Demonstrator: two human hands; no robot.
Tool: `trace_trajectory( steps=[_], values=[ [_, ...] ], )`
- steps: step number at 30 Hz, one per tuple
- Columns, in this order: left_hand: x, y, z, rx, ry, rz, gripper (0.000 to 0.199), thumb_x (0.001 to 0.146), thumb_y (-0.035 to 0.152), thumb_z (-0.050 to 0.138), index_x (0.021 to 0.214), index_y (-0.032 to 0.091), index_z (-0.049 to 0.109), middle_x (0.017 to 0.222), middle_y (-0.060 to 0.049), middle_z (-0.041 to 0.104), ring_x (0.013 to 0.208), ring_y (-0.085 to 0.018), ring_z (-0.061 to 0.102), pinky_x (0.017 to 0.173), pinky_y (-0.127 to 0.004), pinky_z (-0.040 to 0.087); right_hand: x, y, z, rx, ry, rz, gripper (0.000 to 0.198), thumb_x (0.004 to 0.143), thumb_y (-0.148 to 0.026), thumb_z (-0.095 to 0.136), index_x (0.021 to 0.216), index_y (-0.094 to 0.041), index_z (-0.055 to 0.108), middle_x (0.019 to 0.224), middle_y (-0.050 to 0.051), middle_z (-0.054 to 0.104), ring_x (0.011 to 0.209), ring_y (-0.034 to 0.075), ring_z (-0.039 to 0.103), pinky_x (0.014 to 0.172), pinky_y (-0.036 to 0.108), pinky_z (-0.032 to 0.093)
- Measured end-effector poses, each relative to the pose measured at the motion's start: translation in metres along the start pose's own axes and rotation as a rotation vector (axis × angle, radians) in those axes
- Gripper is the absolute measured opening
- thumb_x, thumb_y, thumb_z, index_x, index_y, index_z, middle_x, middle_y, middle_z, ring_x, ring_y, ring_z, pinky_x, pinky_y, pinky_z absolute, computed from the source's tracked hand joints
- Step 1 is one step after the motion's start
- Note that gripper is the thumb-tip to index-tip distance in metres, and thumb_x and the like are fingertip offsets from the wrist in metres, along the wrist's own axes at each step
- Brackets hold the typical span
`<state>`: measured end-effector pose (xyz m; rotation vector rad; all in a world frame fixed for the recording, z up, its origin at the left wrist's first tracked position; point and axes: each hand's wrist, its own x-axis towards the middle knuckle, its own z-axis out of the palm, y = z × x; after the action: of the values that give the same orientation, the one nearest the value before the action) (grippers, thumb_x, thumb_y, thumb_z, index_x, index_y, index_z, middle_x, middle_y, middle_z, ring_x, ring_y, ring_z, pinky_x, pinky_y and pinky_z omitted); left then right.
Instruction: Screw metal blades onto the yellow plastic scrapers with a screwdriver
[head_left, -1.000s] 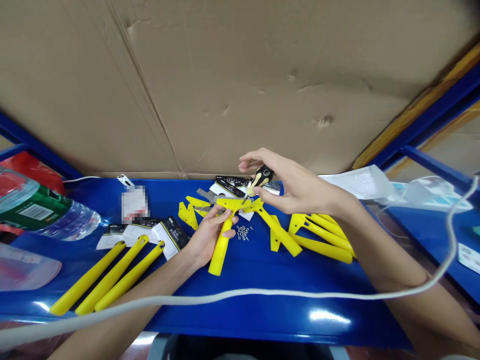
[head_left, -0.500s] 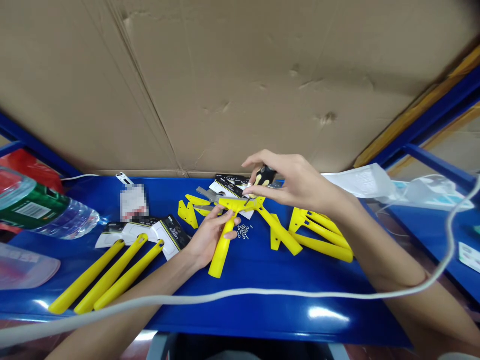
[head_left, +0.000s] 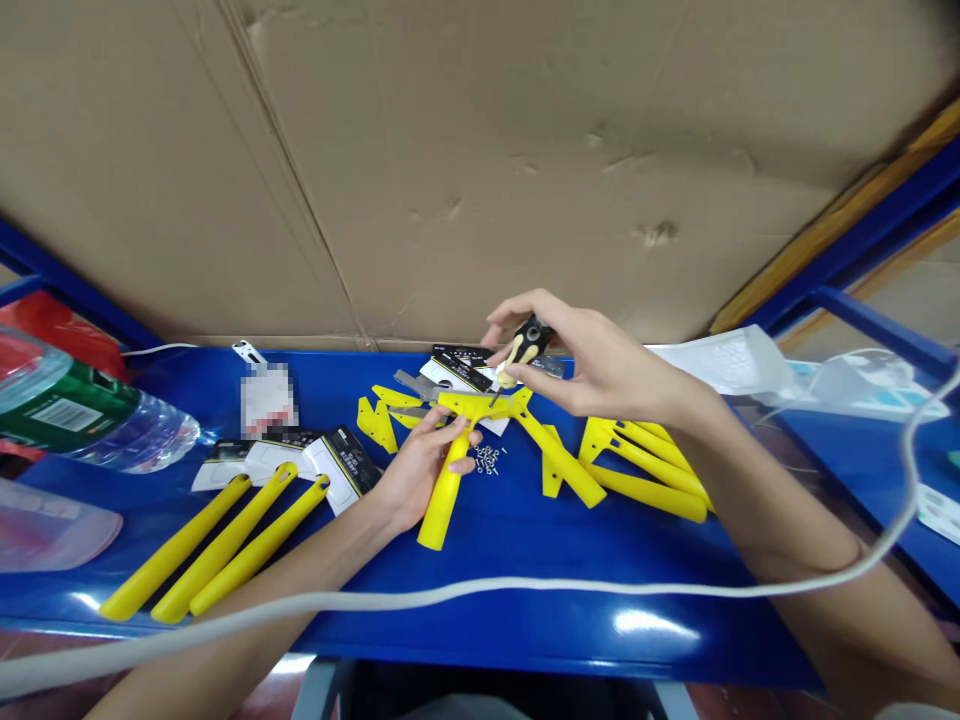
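My left hand (head_left: pixel 420 470) is closed around the handle of a yellow plastic scraper (head_left: pixel 444 500), just below its wide head. Between the thumb and fingers of my right hand (head_left: pixel 577 355) is a short black-and-cream screwdriver (head_left: pixel 525 348). It leans, with its tip down at the scraper's head; whether the tip sits in a screw is too small to tell. Small loose screws (head_left: pixel 487 460) lie in a pile just right of the held handle. Behind the scraper head are flat yellow plates (head_left: pixel 377 425) and a grey blade (head_left: pixel 412 384).
Several yellow scraper bodies (head_left: pixel 637 490) lie on the right of the blue table (head_left: pixel 525 620). Yellow handles (head_left: pixel 217 550) and printed cards (head_left: pixel 341 465) are at left, near a plastic bottle (head_left: pixel 97 410). A white cable (head_left: pixel 600 590) crosses in front. Cardboard (head_left: pixel 450 170) stands behind.
My right hand and the screwdriver have risen slightly, and the screwdriver's angle has shifted a little. My left hand holds the scraper in nearly the same place.
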<state>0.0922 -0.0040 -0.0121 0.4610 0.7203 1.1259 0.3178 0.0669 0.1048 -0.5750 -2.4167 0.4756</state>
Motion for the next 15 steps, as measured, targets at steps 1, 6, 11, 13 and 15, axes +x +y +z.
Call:
trace_trajectory(
  steps=[1, 6, 11, 13, 15],
  values=[
    [0.0000, 0.0000, 0.0001, 0.000, -0.005, -0.001, 0.031, 0.086, 0.012, 0.086, 0.111, 0.019, 0.068, 0.114, -0.005, 0.065, 0.079, -0.009, 0.061, 0.047, -0.014, 0.040, -0.0002, 0.0004, 0.0002, -0.006, 0.017, 0.000, 0.035, 0.103, -0.036, 0.069, 0.133, -0.022, 0.059, 0.121, 0.010, 0.077, 0.104, 0.026, 0.075, 0.094, 0.042, 0.058],
    [0.0000, -0.0001, -0.0004, -0.001, -0.009, -0.006, 0.032, 0.087, 0.011, 0.085, 0.113, 0.019, 0.068, 0.113, -0.005, 0.065, 0.079, -0.009, 0.062, 0.046, -0.014, 0.040, -0.0006, 0.0005, 0.0011, -0.012, 0.008, 0.013, 0.045, 0.100, -0.034, 0.073, 0.140, -0.023, 0.056, 0.126, 0.011, 0.074, 0.109, 0.027, 0.073, 0.095, 0.043, 0.057],
    [0.0004, -0.0010, -0.0011, 0.004, -0.009, -0.005, 0.031, 0.088, 0.013, 0.085, 0.113, 0.019, 0.068, 0.115, -0.005, 0.066, 0.079, -0.010, 0.062, 0.047, -0.014, 0.041, 0.0007, 0.0013, 0.0020, 0.013, 0.042, -0.003, 0.032, 0.100, -0.038, 0.076, 0.124, -0.022, 0.062, 0.113, 0.008, 0.076, 0.097, 0.024, 0.074, 0.089, 0.040, 0.057],
    [0.0005, -0.0017, -0.0011, 0.004, -0.018, -0.019, 0.032, 0.088, 0.012, 0.085, 0.114, 0.019, 0.068, 0.113, -0.005, 0.065, 0.079, -0.009, 0.062, 0.046, -0.014, 0.040, 0.0007, 0.0016, 0.0023, -0.025, 0.044, 0.010, 0.039, 0.097, -0.041, 0.079, 0.125, -0.022, 0.060, 0.118, 0.010, 0.074, 0.098, 0.025, 0.073, 0.089, 0.041, 0.057],
    [0.0007, -0.0019, -0.0014, 0.001, -0.019, -0.026, 0.031, 0.088, 0.012, 0.085, 0.113, 0.018, 0.068, 0.114, -0.005, 0.065, 0.078, -0.009, 0.062, 0.046, -0.014, 0.039, 0.0002, 0.0019, 0.0025, 0.018, 0.008, 0.022, 0.043, 0.098, -0.035, 0.077, 0.132, -0.023, 0.055, 0.124, 0.011, 0.073, 0.105, 0.026, 0.072, 0.091, 0.042, 0.057]
  ],
)
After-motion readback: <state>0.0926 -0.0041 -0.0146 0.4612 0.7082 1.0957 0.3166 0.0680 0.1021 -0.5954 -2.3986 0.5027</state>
